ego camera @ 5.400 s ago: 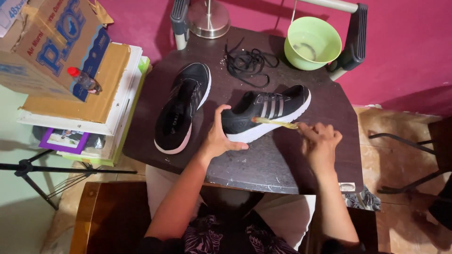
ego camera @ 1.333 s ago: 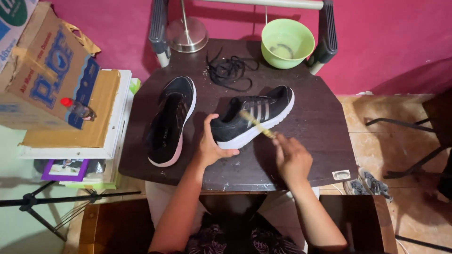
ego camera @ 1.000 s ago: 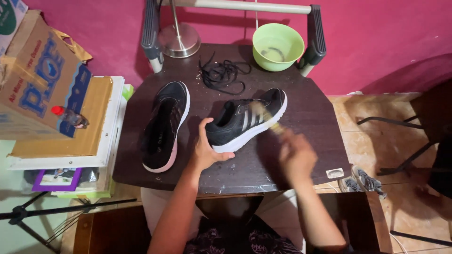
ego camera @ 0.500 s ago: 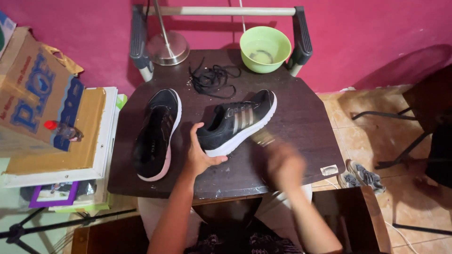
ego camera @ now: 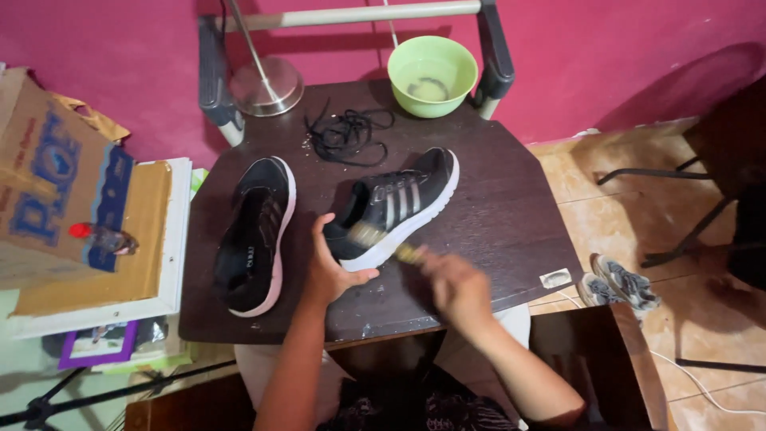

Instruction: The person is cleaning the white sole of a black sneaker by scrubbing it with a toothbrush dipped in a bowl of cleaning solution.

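We are mid-scrub: our left hand clasps the heel of the striped black shoe at table centre, while our blurred right hand grips a small brush against its side. The laces lie removed; the left shoe looks untouched.

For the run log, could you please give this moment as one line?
left hand steadies striped shoe | right hand holds brush

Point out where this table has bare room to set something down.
Bare patches: the right side of the table, between the striped shoe and the edge, and the front strip below the left hand. Crowded: the back, with laces, bowl and lamp base.
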